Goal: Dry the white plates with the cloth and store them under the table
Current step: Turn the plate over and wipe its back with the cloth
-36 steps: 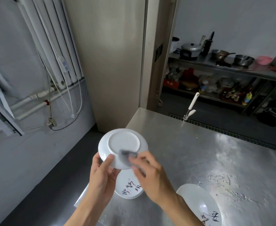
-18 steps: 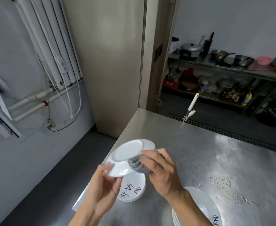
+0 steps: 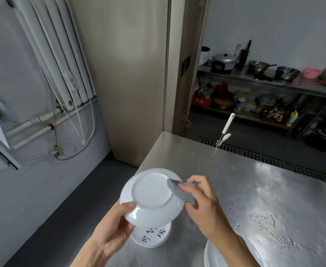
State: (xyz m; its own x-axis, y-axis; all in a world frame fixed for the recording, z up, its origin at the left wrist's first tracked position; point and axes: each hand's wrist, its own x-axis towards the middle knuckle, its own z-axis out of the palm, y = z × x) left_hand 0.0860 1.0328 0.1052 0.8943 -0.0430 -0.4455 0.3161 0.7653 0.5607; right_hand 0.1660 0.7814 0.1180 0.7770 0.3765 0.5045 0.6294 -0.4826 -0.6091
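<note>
Steel worktop (image 3: pixel 254 180) below; left hand (image 3: pixel 112 232) fingers curl round upturned plate (image 3: pixel 150 197) rim, baring its base for right hand (image 3: pixel 206 207) pinching cloth (image 3: pixel 179 191).

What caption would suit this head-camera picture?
Left hand holds a round white plate upside down; right hand presses a grey cloth against its rim.

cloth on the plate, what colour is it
Grey cloth, clearest in the head view, held by the right hand against the white plate.
</note>
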